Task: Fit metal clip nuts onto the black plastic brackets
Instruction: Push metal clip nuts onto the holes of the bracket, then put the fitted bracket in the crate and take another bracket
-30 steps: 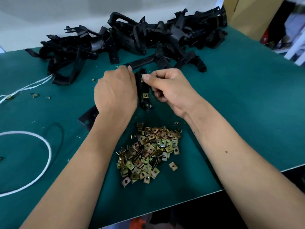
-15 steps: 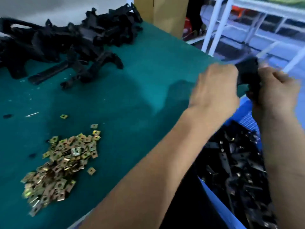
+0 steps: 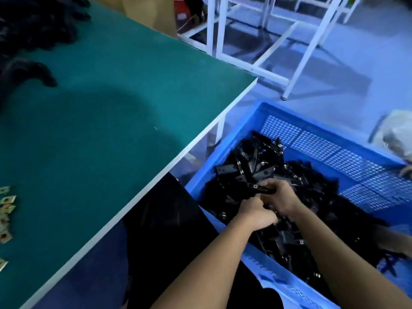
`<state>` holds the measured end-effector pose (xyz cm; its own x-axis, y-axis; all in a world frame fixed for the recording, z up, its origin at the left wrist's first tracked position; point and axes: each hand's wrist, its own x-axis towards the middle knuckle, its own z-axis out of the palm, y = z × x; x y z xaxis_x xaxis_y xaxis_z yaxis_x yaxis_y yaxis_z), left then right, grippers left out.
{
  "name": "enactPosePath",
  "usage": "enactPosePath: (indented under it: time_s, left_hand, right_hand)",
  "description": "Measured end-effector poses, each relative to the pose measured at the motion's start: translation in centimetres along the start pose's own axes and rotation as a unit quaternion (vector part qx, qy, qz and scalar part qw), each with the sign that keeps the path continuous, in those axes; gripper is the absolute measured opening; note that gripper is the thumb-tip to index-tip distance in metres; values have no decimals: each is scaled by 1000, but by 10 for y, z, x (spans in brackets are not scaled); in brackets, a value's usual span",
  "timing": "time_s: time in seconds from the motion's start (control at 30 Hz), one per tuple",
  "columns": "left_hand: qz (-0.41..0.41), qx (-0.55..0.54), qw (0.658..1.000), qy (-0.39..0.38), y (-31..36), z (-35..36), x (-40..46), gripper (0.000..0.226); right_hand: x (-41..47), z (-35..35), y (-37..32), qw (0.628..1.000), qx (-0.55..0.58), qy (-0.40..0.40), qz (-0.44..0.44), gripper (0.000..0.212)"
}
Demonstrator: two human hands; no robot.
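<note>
Both hands are reaching down into the blue perforated plastic crate (image 3: 312, 139) beside the table. The right hand (image 3: 279, 198) is curling its fingers round one long black plastic bracket (image 3: 263, 190), which is lying roughly level just above the heap inside the crate; a small metal clip nut is showing on the bracket close to the fingers. The left hand (image 3: 256, 214) is sitting just beside the right hand, nearer the crate's near wall, with its fingers bent inward; whether it is gripping that same bracket or something under it cannot be told, since the fingertips are hidden.

Under and around both hands, the pile of black plastic brackets (image 3: 256, 166) is filling much of the crate, many of them carrying small metal clips.

To the left of the crate, the green-topped work table (image 3: 111, 108) with its white edge is standing close alongside. On the table's far-left edge, well apart from the crate, the loose brass-coloured square clip nuts (image 3: 5, 210) are lying scattered. At the table's far corner, blurred dark bracket parts (image 3: 33, 25) are lying in a heap.

Beyond the crate, white metal frame legs (image 3: 256, 41) are standing on the pale floor. At the crate's right rim, another person's hand (image 3: 404, 170) is resting.
</note>
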<state>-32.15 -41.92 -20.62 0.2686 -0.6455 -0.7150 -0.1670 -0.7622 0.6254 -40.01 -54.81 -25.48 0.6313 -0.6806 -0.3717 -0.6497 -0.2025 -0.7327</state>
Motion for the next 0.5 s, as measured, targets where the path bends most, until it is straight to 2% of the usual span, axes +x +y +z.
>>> enactPosePath:
  time_s: [0.07,0.13,0.23,0.3,0.4,0.43,0.5]
  left_hand:
    - [-25,19,999,-19,-6,-4,4,59]
    - [-21,58,998,10,-10,-11,4,48]
    - [49,99,983,147,-3,-30,-8,27]
    - [118,77,959,246,14,-50,-21,20]
    - [228,16,913,338,51,-84,-46,23]
    - [266,-5,894,361,62,-98,-56,23]
    - [337,-49,848,407,79,-127,-81,22]
  right_hand:
    - [1,11,11,998,-52,-18,10,26]
    - [3,14,13,995,-96,-32,10,25]
    - [4,12,2,987,-158,-14,-22,41]
    - [1,4,-22,989,-141,25,-37,38]
    - [-5,-12,-79,982,-89,134,-101,11]
    - [-9,-17,-105,972,-76,177,-134,9]
    - [-17,-24,-157,951,-60,236,-190,19]
